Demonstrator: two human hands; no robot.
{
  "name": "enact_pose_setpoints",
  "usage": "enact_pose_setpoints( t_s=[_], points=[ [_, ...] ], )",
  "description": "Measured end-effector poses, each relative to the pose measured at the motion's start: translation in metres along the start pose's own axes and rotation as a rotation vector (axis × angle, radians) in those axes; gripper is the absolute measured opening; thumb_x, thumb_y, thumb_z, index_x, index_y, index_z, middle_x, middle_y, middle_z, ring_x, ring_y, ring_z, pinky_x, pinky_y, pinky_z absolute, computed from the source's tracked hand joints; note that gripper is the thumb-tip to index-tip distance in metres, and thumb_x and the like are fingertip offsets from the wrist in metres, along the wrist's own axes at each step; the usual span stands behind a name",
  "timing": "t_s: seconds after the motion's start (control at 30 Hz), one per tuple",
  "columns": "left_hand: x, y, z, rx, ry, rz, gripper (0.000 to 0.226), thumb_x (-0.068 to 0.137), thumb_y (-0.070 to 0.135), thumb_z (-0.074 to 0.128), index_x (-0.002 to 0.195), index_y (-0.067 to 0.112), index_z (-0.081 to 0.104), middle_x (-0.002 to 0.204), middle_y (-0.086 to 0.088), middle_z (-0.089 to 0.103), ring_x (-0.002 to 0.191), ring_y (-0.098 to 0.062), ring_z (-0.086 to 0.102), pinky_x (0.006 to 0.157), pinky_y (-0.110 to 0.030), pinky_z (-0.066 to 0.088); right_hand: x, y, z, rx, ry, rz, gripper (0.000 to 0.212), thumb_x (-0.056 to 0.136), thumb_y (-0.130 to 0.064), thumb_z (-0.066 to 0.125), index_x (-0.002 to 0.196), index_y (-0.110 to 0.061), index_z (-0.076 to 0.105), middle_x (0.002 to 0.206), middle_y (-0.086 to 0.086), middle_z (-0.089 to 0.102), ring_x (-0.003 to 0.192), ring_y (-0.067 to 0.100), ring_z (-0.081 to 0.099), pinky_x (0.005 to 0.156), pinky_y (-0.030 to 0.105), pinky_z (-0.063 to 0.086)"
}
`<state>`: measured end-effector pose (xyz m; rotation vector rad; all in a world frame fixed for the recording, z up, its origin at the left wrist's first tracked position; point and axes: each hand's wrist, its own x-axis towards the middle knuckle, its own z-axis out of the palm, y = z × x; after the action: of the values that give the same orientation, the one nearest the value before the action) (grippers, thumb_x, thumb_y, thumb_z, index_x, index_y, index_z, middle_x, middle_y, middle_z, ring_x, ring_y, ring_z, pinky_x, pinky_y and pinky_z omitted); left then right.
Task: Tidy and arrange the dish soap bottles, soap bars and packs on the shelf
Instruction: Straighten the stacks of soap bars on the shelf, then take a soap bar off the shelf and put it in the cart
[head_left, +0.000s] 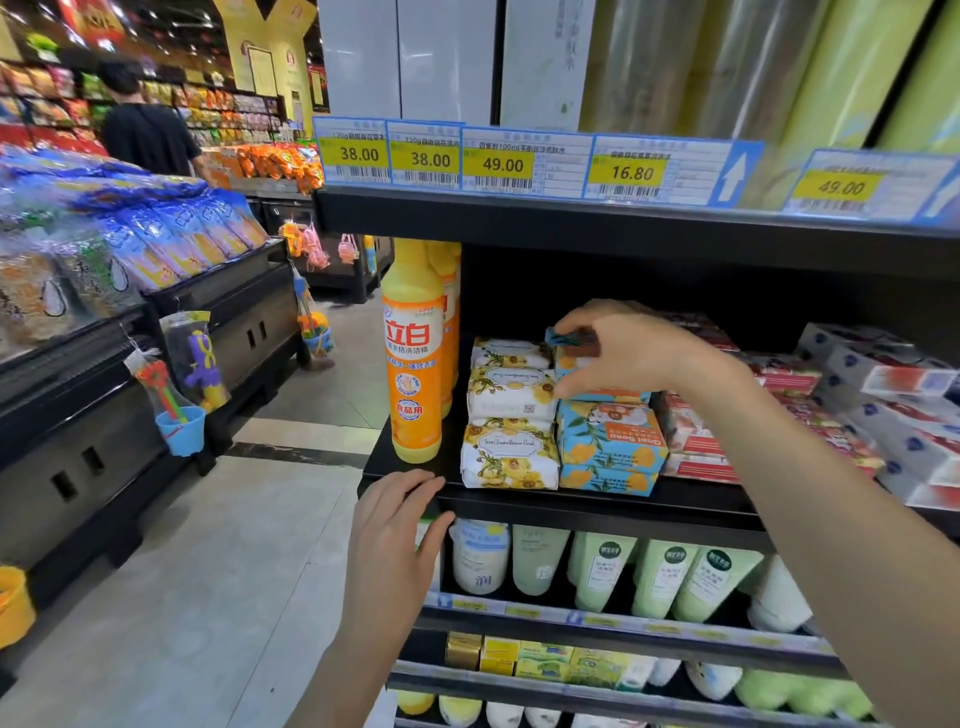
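Note:
An orange and yellow dish soap bottle stands at the left end of the black shelf, with more bottles behind it. Beside it lie stacked white soap packs with yellow flowers. To their right sits a stack of blue and orange soap boxes. My right hand grips the top blue soap box of that stack, fingers over its top and thumb at its front. My left hand rests with straight fingers on the shelf's front left edge.
Red and white soap packs and white boxed packs fill the shelf to the right. Price tags line the shelf above. Green and white tubes stand on the shelf below. A person stands far down the aisle on the left.

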<state>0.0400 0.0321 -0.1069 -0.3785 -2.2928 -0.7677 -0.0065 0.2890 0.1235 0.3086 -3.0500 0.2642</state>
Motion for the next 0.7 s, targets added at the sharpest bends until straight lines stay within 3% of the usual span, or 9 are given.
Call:
enact_pose_setpoints(
  t_s=[0.07, 0.27, 0.47, 0.6, 0.7],
  points=[
    [0.001, 0.001, 0.0, -0.007, 0.008, -0.002, 0.042, 0.078, 0.015, 0.087, 0.118, 0.014, 0.074, 0.121, -0.001, 0.07, 0.116, -0.02, 0.059, 0.102, -0.032, 0.042, -0.009, 0.017, -0.003, -0.012, -0.042, 0.066, 0.086, 0.078, -0.051, 0.083, 0.151, -0.026, 0.044, 0.152, -0.005, 0.043, 0.134, 0.017, 0.047, 0.101, 0.026, 0.039],
    [0.002, 0.004, -0.002, -0.02, 0.016, -0.024, 0.044, 0.076, 0.012, 0.088, 0.117, 0.013, 0.075, 0.12, -0.003, 0.07, 0.115, -0.021, 0.059, 0.1, -0.034, 0.043, -0.011, 0.035, 0.006, 0.006, -0.074, 0.118, 0.084, 0.084, -0.045, 0.08, 0.155, -0.024, 0.04, 0.153, 0.0, 0.045, 0.133, 0.02, 0.05, 0.108, 0.033, 0.043],
    [0.008, 0.019, -0.022, -0.101, -0.073, -0.099, 0.038, 0.081, 0.008, 0.084, 0.117, 0.015, 0.075, 0.121, 0.0, 0.068, 0.116, -0.009, 0.052, 0.101, -0.037, 0.05, -0.025, 0.035, 0.009, 0.089, 0.055, 0.104, 0.075, 0.077, -0.042, 0.087, 0.142, -0.026, 0.055, 0.134, -0.003, 0.06, 0.117, 0.019, 0.06, 0.108, 0.047, 0.046],
    [0.018, 0.047, -0.051, -0.257, -0.105, -0.212, 0.028, 0.088, 0.012, 0.077, 0.112, 0.028, 0.075, 0.117, 0.016, 0.068, 0.109, -0.001, 0.061, 0.094, -0.009, 0.04, -0.063, 0.027, 0.01, 0.192, 0.215, 0.039, 0.076, 0.071, -0.039, 0.092, 0.138, -0.026, 0.059, 0.125, -0.01, 0.058, 0.113, 0.012, 0.057, 0.097, 0.034, 0.051],
    [0.025, 0.08, -0.069, -0.576, -0.18, -0.341, 0.024, 0.091, 0.018, 0.074, 0.109, 0.034, 0.074, 0.104, 0.016, 0.074, 0.101, -0.002, 0.069, 0.086, -0.017, 0.055, -0.098, 0.019, 0.02, 0.247, 0.287, -0.028, 0.079, 0.069, -0.043, 0.091, 0.139, -0.029, 0.058, 0.125, -0.018, 0.052, 0.115, 0.003, 0.05, 0.095, 0.025, 0.044]
  ],
)
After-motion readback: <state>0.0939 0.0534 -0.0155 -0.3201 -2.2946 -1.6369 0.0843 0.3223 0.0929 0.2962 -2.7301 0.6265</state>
